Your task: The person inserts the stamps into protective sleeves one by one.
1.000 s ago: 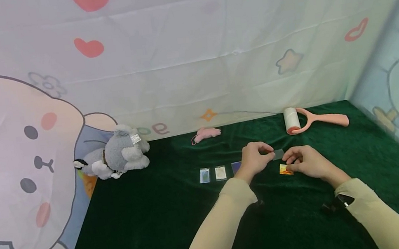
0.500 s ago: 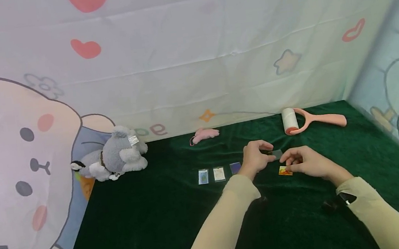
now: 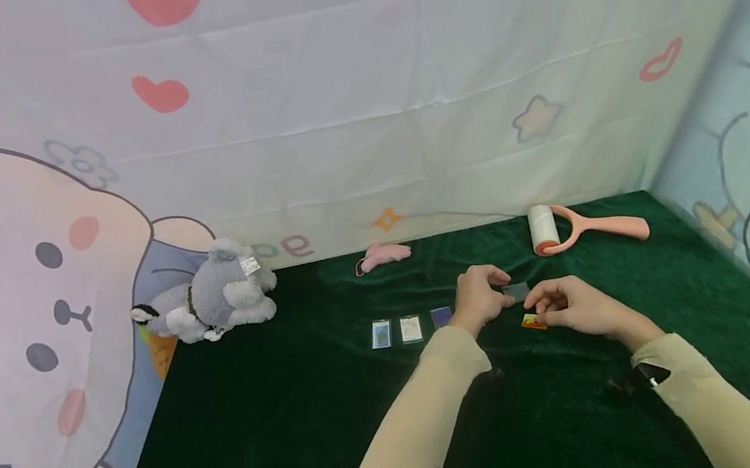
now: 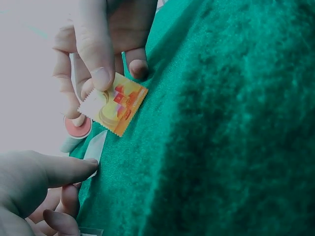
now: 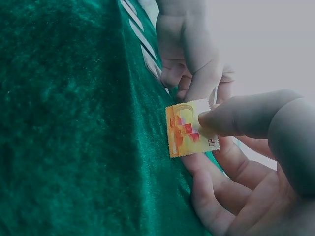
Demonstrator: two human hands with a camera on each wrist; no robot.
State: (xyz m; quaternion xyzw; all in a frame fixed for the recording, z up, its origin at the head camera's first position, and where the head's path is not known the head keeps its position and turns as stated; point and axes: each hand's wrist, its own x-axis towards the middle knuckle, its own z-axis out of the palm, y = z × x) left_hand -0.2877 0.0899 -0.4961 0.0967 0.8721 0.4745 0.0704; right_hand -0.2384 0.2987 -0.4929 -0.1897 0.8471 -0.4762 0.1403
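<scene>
My right hand [image 3: 579,307] pinches a yellow-orange postage stamp [image 5: 183,129] between thumb and fingers. The stamp has perforated edges and a printed "80". Just left of it, my left hand [image 3: 478,299] pinches a small clear plastic sleeve [image 3: 516,293] by one end. In the left wrist view the sleeve [image 4: 96,148] lies below the stamp [image 4: 118,107], apart from it. Left of the hands, several small sleeved pieces lie in a row: a blue one [image 3: 381,335], a whitish one [image 3: 411,329] and a purple one [image 3: 441,317], which the left wrist partly hides.
Dark green cloth [image 3: 287,432] covers the table. A lint roller [image 3: 585,225] with a pink handle lies at the back right. A pink plush toy [image 3: 385,255] lies at the back middle, and a grey plush toy [image 3: 217,292] at the left edge. A printed curtain [image 3: 332,114] hangs behind.
The stamp has tilted slightly in my right hand and shows less of its face in the head view. Both hands keep nearly the same place. The head view has shifted a little.
</scene>
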